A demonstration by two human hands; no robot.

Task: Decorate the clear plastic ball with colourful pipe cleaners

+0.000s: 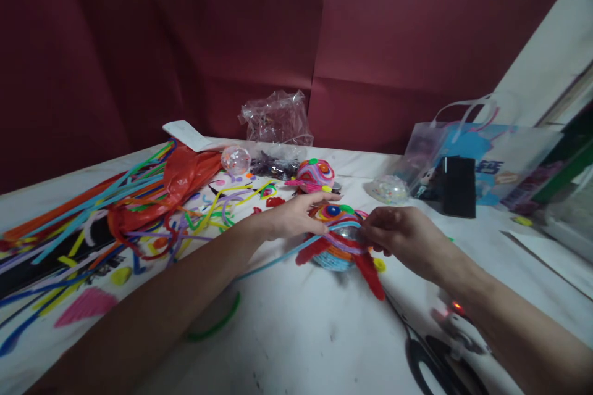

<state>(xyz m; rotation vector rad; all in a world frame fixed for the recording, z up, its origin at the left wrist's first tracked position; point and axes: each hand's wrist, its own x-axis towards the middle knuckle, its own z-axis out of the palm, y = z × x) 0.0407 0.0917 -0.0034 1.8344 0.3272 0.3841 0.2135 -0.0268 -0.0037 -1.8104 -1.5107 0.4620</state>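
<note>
A dark red backdrop hangs behind a white counter (pixel 296 333) strewn with craft supplies. Near the middle of the counter sits a clear ball wrapped in coloured pipe cleaners (pixel 337 241), with red fuzzy limbs sticking out at its base. The left hand (pixel 296 216) lies across its left side, fingers loosely extended over the top rather than clenched. The right hand (pixel 398 234) pinches at the wrapping on the right side, thumb and fingertips closed on what looks like a strand; the exact strand is too blurred to tell.

The ball looks light, and probably hard and slick under the wire, so it should roll if not steadied. The pipe cleaners are soft, fuzzy and bend easily; a firm squeeze could shift the coils. The wrapped bands seem the best place to hold, not the bare plastic.

A pile of loose pipe cleaners (pixel 92 222) covers the left edge. A second wrapped ball (pixel 315 175) sits farther back, and scissors (pixel 440 364) lie near the front edge.
</note>
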